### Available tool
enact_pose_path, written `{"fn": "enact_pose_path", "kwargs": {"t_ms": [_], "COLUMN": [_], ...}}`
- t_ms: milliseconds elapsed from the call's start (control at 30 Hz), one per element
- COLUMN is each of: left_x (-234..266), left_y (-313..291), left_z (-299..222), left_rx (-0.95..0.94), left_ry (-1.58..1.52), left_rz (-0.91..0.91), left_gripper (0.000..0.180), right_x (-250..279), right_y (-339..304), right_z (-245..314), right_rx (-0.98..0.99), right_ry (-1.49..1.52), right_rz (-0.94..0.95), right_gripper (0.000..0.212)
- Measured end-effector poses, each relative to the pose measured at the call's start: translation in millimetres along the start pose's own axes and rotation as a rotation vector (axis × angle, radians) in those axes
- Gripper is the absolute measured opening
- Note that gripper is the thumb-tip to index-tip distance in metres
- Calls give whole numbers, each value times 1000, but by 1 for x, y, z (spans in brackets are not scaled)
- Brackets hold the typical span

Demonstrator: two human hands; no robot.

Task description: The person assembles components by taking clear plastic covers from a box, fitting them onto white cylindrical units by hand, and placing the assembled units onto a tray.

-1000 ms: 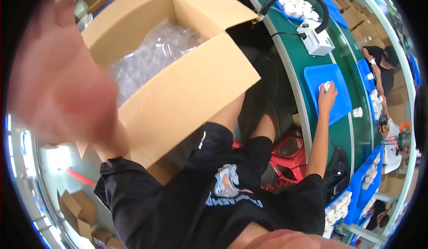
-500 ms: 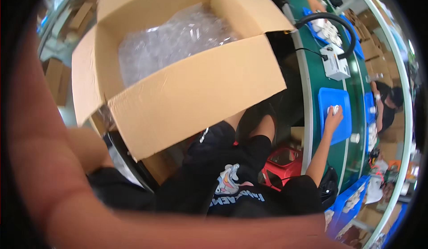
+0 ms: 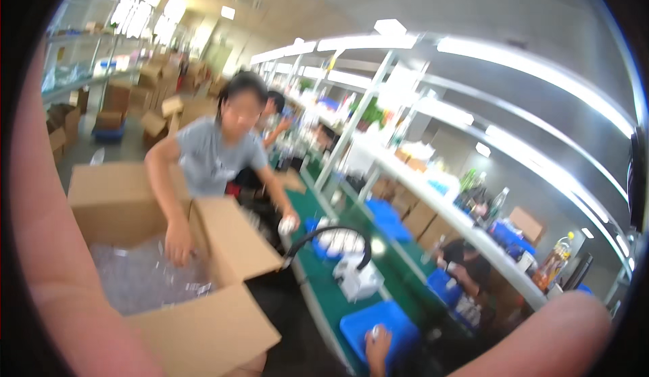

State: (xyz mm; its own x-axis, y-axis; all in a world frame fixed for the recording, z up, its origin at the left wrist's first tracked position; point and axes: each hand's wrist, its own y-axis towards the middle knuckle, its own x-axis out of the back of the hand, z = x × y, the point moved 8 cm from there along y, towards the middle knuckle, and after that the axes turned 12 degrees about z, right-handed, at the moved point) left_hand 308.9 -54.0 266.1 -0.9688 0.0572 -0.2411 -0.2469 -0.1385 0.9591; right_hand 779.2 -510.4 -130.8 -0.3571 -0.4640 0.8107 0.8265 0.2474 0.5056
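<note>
From here, the right hand (image 3: 378, 348) has its fingers around a small white piece (image 3: 376, 332) over the blue tray (image 3: 400, 315) on the green table (image 3: 320, 288); I can't tell the left hand's grip through blur.

A head-worn fisheye camera is looking out across the room, leaning sideways, its wide view bending ceiling lights (image 3: 368, 42) overhead. The open carton (image 3: 209, 330) is sitting near, lower left; the worktop (image 3: 323, 289) is slanting away beyond the right hand (image 3: 380, 347). Blurred skin (image 3: 74, 262) is crowding the lens edges.
</note>
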Motion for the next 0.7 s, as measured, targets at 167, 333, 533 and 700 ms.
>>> {"fn": "enact_pose_path", "kwargs": {"t_ms": [167, 333, 533, 700], "left_x": [-24, -102, -132, -117], "left_y": [11, -19, -42, -31], "left_z": [-11, -36, -29, -42], "left_rx": [-188, -31, -73, -170], "left_ry": [-77, -382, -439, -450], "left_rz": [-142, 240, 460, 504], "left_gripper": [82, 81, 80, 79], "right_x": [7, -3, 14, 18], "right_y": [17, 39, 45, -2], "right_z": [4, -8, 9, -12], "right_rx": [213, -21, -164, -218], "right_ry": [126, 22, 213, 226], "right_rz": [-192, -61, 20, 3], "right_gripper": [55, 52, 51, 53]}}
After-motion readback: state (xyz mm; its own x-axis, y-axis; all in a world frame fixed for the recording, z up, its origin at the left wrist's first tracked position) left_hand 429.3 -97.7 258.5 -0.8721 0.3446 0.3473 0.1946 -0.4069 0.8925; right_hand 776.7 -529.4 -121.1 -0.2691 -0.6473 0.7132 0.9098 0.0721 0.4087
